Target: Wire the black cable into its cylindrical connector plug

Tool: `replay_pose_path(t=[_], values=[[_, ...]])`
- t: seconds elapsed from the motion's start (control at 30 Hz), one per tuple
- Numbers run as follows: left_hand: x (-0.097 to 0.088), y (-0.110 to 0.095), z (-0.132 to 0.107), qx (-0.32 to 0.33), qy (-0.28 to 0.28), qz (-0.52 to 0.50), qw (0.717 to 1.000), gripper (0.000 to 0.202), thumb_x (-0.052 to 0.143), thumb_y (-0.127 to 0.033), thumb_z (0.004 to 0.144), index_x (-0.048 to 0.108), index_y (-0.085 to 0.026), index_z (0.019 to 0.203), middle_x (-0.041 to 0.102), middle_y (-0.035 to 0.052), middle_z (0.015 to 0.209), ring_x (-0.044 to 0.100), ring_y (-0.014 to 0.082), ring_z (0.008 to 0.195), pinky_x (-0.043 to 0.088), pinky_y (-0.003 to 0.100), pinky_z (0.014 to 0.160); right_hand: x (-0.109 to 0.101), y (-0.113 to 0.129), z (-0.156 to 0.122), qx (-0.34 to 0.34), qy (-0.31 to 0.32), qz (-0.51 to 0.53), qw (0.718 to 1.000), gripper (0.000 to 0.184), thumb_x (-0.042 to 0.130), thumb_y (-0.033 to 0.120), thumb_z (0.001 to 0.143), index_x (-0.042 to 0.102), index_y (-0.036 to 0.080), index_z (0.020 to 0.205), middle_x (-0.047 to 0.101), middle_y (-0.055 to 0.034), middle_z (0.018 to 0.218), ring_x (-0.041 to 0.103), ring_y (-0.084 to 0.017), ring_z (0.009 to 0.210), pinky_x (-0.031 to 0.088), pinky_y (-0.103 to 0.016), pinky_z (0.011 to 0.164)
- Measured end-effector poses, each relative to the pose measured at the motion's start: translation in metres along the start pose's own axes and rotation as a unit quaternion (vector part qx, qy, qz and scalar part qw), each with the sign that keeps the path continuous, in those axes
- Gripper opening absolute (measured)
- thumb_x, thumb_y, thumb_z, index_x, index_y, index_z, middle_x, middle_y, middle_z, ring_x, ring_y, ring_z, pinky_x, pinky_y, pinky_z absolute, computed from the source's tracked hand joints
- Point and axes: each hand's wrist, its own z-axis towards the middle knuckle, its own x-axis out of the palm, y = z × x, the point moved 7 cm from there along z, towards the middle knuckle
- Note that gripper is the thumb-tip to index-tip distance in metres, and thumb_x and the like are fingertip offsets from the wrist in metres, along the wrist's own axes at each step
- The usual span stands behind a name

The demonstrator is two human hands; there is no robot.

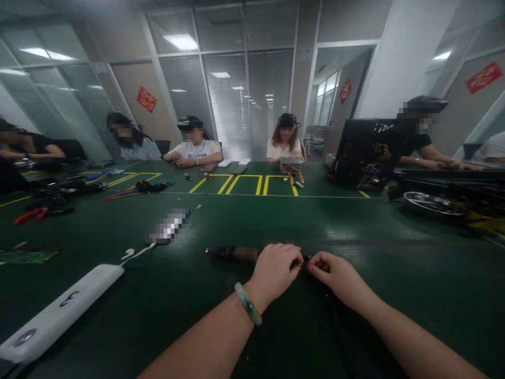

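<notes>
Currently our left hand [274, 272] and right hand [337, 277] narrowly pinch one small black part [304, 261], with one dark cylinder [232, 254] touching the left, on the green bench [394, 316].

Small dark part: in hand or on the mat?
In hand: the left hand and right hand both pinch the small dark part at their fingertips.

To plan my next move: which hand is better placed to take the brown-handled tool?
Left, probably: the left hand overlaps the brown-handled tool, while the right hand sits farther away.
</notes>
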Motion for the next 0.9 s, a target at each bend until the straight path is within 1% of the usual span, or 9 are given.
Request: replay_pose_path(t=[0.1,0.23,0.4,0.5,0.63,0.7,0.83,0.9], values=[[-0.0011,-0.0008,-0.0004,0.000,-0.002,-0.001,1.000,0.009,0.059,-0.020,0.086,0.061,-0.023,0.095,0.062,0.0005,0.114,0.056,0.0201,0.103,0.040,0.039,0.092,-0.0007,0.0009,-0.0002,0.000,-0.001,-0.004,1.000,0.016,0.056,0.035,0.085,0.063,0.021,0.086,0.069,0.0000,0.081,0.064,-0.017,0.074,0.045,-0.024,0.064],[-0.0018,0.0015,-0.0014,-0.017,0.000,0.000,1.000,0.019,0.062,-0.022,0.083,0.058,-0.023,0.102,0.062,0.0007,0.110,0.057,0.0198,0.101,0.041,0.039,0.092,-0.0012,-0.0014,0.0006,0.000,-0.007,-0.016,1.000,0.015,0.056,0.035,0.085,0.063,0.021,0.086,0.069,0.0004,0.081,0.064,-0.017,0.072,0.044,-0.024,0.062],[-0.0010,0.0021,-0.0023,-0.010,-0.002,-0.006,1.000,0.010,0.059,-0.021,0.085,0.058,-0.022,0.095,0.060,-0.0005,0.117,0.055,0.0190,0.106,0.041,0.038,0.092,-0.0023,0.0003,0.0004,-0.002,-0.009,-0.025,1.000,0.015,0.056,0.034,0.085,0.063,0.021,0.087,0.069,0.0001,0.082,0.064,-0.017,0.072,0.044,-0.024,0.062],[-0.0007,0.0024,-0.0024,-0.010,-0.001,-0.009,1.000,0.008,0.057,-0.023,0.088,0.059,-0.022,0.095,0.059,0.0003,0.119,0.054,0.0200,0.108,0.039,0.040,0.094,-0.0027,0.0013,-0.0001,-0.002,-0.007,-0.026,1.000,0.014,0.056,0.033,0.085,0.063,0.021,0.087,0.069,0.0002,0.081,0.064,-0.017,0.071,0.045,-0.024,0.062],[-0.0014,0.0009,-0.0020,-0.005,0.001,-0.014,1.000,0.007,0.058,-0.026,0.088,0.060,-0.022,0.094,0.061,0.0003,0.116,0.054,0.0206,0.107,0.040,0.040,0.093,-0.0020,0.0001,0.0002,-0.007,-0.004,-0.021,1.000,0.014,0.055,0.033,0.086,0.063,0.021,0.087,0.069,-0.0004,0.082,0.064,-0.017,0.073,0.046,-0.025,0.063],[-0.0023,0.0003,-0.0018,-0.003,-0.002,-0.015,1.000,0.008,0.059,-0.023,0.087,0.060,-0.023,0.095,0.061,0.0000,0.115,0.055,0.0206,0.106,0.040,0.040,0.092,-0.0018,-0.0017,0.0006,-0.007,-0.006,-0.021,1.000,0.015,0.055,0.033,0.086,0.063,0.021,0.087,0.069,-0.0006,0.083,0.064,-0.017,0.074,0.046,-0.024,0.063],[-0.0026,0.0010,-0.0016,-0.008,-0.005,-0.011,1.000,0.018,0.061,-0.019,0.084,0.057,-0.023,0.101,0.062,0.0006,0.112,0.056,0.0205,0.102,0.041,0.039,0.091,-0.0003,-0.0057,0.0018,-0.009,-0.008,-0.022,1.000,0.015,0.056,0.034,0.086,0.063,0.020,0.087,0.069,-0.0003,0.083,0.064,-0.016,0.073,0.045,-0.024,0.063],[-0.0015,0.0008,-0.0016,-0.004,-0.002,-0.002,1.000,0.016,0.061,-0.018,0.084,0.057,-0.022,0.099,0.062,0.0007,0.109,0.057,0.0204,0.101,0.041,0.038,0.091,0.0006,-0.0079,0.0027,-0.010,-0.010,-0.021,1.000,0.015,0.056,0.034,0.086,0.062,0.020,0.087,0.069,-0.0005,0.081,0.064,-0.016,0.072,0.044,-0.023,0.062]])
